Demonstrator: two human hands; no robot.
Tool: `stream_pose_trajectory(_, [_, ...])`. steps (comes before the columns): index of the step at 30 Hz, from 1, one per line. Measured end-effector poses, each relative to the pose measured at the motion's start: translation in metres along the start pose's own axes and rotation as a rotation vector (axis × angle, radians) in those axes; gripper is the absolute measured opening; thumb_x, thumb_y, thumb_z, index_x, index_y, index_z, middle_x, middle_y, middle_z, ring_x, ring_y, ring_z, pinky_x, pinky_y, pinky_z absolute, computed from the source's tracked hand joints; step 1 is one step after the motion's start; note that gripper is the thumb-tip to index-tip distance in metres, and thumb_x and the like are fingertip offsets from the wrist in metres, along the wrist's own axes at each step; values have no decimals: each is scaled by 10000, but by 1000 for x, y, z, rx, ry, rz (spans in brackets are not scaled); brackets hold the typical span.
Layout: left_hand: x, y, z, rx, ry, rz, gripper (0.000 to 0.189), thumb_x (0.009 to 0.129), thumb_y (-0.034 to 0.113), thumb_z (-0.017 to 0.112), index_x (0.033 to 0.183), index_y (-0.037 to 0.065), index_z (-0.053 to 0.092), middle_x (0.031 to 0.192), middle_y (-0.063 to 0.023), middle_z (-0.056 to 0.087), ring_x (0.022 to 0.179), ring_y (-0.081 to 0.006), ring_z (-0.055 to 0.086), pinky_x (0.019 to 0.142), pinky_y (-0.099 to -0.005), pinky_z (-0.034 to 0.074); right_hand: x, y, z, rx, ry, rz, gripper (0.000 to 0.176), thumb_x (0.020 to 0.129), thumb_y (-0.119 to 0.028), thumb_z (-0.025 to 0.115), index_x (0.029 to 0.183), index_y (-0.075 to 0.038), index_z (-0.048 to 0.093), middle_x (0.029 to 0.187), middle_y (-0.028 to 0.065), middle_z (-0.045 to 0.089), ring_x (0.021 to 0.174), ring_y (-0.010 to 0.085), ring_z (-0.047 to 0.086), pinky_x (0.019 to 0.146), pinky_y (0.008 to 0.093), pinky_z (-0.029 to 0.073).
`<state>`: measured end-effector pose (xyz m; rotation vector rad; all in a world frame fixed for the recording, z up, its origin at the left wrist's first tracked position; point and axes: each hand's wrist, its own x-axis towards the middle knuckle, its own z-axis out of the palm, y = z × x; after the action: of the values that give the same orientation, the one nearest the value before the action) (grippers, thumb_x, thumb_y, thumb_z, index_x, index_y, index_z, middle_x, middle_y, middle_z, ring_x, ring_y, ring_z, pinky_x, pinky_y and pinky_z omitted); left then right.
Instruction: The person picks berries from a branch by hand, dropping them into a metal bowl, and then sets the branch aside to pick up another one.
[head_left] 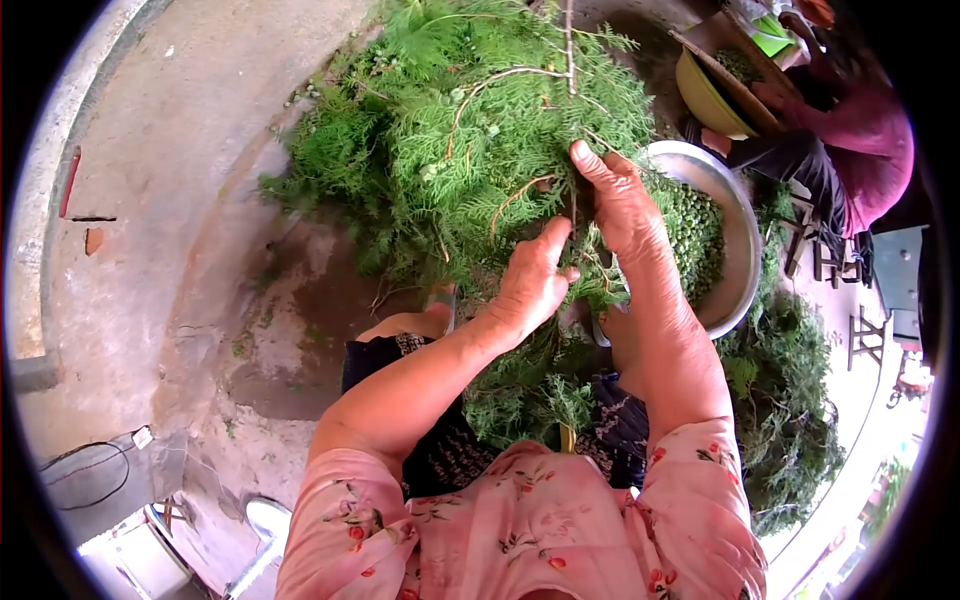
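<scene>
My left hand point(532, 284) is closed, its thumb and fingers against a thin brown stem of a leafy evergreen branch point(520, 130). Just above and to the right, my right hand point(627, 203) grips the same branch, thumb on top, with its other fingers partly hidden. Feathery green sprays spread out beyond both hands, with small pale green cones among them. Under my right forearm, a metal basin point(745, 240) holds many small green cones point(695, 240). More evergreen sprigs point(530, 400) lie across my lap.
At the upper right sits another person in a pink top point(870, 150), beside a yellow basin point(700, 95) and a tray of green pieces. A pile of evergreen branches point(785, 400) lies right of my lap. Small wooden stools point(865, 335) stand at the right. Concrete floor point(200, 120) spreads left.
</scene>
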<state>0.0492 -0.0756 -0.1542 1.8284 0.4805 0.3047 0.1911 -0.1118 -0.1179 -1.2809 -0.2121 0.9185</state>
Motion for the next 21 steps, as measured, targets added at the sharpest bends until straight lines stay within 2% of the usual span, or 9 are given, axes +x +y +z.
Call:
stream_pose_trajectory(2, [-2, -4, 7, -20, -5, 76, 394, 661, -132, 552, 1006, 29, 449, 741, -88, 542, 652, -139, 508, 547, -296, 453, -9, -9, 7, 242, -124, 72, 280, 783, -204, 649, 937, 15, 567, 858, 103, 619, 726, 201, 607, 648, 308, 513])
stream_pose_trajectory(4, [-4, 5, 4, 304, -50, 94, 381, 723, 63, 662, 1031, 9, 444, 632, -124, 540, 557, -213, 554, 501, -334, 446, -16, -10, 15, 279, -82, 77, 234, 788, -174, 642, 927, 0, 568, 823, 87, 614, 672, 186, 589, 550, 279, 495])
stream_pose_trajectory(7, [-4, 14, -8, 363, -37, 180, 535, 719, 302, 691, 1073, -22, 452, 547, -156, 525, 466, -266, 553, 456, -355, 432, -16, -7, 15, 253, 2, 44, 182, 753, -155, 678, 885, -56, 599, 759, 41, 620, 592, 142, 555, 430, 248, 428])
stream_pose_trajectory(10, [-2, 37, -33, 370, -58, 143, 557, 724, 383, 668, 1055, -35, 509, 541, -154, 534, 441, -227, 544, 427, -341, 422, -15, -5, 12, 206, 71, 19, 165, 754, -154, 678, 866, -60, 600, 752, 30, 618, 592, 133, 550, 431, 239, 416])
stream_pose_trajectory(12, [-2, 30, -40, 312, 222, 367, 257, 789, 229, 639, 885, -8, 610, 590, -63, 591, 449, -121, 535, 424, -229, 432, -12, -4, 8, 197, 98, 52, 177, 744, -153, 689, 862, -56, 600, 753, 31, 619, 595, 128, 551, 440, 234, 418])
stream_pose_trajectory(14, [0, 30, -59, -200, 329, 422, 161, 818, 139, 598, 919, 14, 600, 664, -43, 605, 492, -89, 537, 430, -192, 433, -9, 1, 3, 173, 112, 17, 182, 741, -157, 693, 859, -56, 598, 761, 34, 620, 599, 129, 553, 440, 233, 420])
stream_pose_trajectory(18, [20, 34, -112, 245, 859, 342, 171, 823, 104, 583, 962, 8, 558, 809, -55, 601, 715, -108, 564, 599, -206, 442, -13, -2, 4, 188, 135, 20, 184, 741, -160, 694, 859, -59, 597, 762, 36, 620, 602, 129, 555, 440, 232, 421])
stream_pose_trajectory(20, [31, 24, -126, 368, 825, 351, 163, 814, 177, 608, 898, 38, 587, 810, -30, 590, 743, -104, 538, 644, -237, 425, -19, -5, 6, 171, 116, -6, 188, 740, -160, 695, 860, -56, 595, 754, 36, 618, 599, 128, 555, 438, 233, 420])
stream_pose_trajectory(21, [35, 19, -126, 354, 743, 280, 244, 791, 264, 619, 888, 43, 589, 820, -64, 593, 772, -182, 547, 687, -308, 429, -21, -6, 7, 161, 101, 0, 200, 736, -166, 700, 865, -56, 595, 751, 35, 617, 595, 130, 554, 438, 237, 418])
